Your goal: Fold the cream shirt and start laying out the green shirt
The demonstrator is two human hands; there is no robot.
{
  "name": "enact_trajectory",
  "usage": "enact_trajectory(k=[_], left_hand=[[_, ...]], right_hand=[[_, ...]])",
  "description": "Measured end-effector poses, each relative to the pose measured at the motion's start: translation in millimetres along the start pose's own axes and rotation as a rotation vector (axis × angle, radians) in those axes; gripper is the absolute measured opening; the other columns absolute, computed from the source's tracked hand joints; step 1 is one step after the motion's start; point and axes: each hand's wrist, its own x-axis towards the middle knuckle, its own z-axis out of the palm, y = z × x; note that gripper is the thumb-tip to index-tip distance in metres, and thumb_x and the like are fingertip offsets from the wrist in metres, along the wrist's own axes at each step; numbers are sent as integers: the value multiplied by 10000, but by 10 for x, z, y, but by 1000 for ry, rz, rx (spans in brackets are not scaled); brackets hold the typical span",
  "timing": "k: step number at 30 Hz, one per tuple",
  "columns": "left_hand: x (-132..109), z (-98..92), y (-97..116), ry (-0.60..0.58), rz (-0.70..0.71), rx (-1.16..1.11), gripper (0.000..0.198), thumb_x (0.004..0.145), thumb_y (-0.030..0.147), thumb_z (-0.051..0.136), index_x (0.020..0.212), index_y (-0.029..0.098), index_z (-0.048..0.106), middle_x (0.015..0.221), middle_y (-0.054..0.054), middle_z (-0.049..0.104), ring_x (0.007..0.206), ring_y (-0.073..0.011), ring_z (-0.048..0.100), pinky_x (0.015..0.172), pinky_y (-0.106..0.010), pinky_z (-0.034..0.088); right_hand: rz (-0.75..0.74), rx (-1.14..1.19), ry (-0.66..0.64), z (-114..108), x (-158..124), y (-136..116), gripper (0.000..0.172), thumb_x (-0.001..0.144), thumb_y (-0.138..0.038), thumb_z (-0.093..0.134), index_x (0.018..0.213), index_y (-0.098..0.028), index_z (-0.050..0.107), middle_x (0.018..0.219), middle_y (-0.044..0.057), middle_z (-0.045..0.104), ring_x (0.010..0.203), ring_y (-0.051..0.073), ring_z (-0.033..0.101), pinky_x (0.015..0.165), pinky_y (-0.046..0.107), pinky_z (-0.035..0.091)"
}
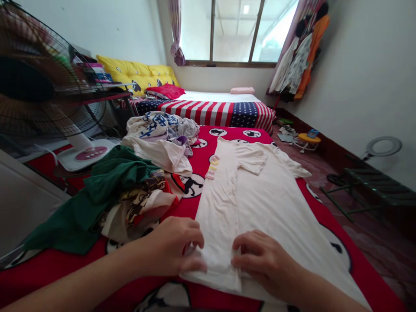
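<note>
A white T-shirt (273,203) lies spread on a red bed cover, its left side folded inward in a long strip with one sleeve laid back over it. Small pink and yellow patches show along the strip's left edge. Near the hem, my left hand (177,245) is closed on the outer folded edge, with white cloth between thumb and fingers. My right hand (263,260) pinches the strip's inner edge near the hem, its fingers curled. Both hands are slightly blurred.
Left of the shirt lie a crumpled green garment (110,182) and a heap of light clothes (162,130). A large fan (42,82) stands at the left. Behind is another bed with a striped cover (204,113). A dark green folding stool (373,186) and yellow stool (309,138) are at right.
</note>
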Motion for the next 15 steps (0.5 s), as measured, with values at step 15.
enact_trajectory(k=[15], left_hand=[[56, -15, 355, -159, 64, 70, 87, 791, 159, 603, 808, 235, 642, 846, 34, 651, 770, -133, 607, 647, -229, 404]], right_hand=[[94, 145, -5, -297, -61, -15, 136, 899, -152, 547, 967, -229, 635, 933, 20, 662, 818, 145, 545, 781, 327, 363]])
